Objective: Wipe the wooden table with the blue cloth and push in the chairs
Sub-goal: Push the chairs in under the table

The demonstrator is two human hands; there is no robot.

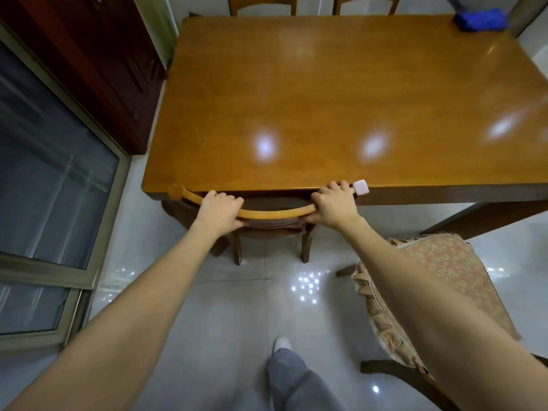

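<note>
A glossy pale tiled floor carries the wooden table, its bare top shining with lamp reflections. At the table's near edge, towards its left corner, a chair sits tucked under the top. The left hand and right hand both clasp the chair's curved top rail, fingers wrapped over it. The blue cloth lies bunched on the table's far right corner, well apart from both hands. A cushioned chair stands out from the table's near edge, on the right. A dark cabinet stands off the table's left side.
</note>
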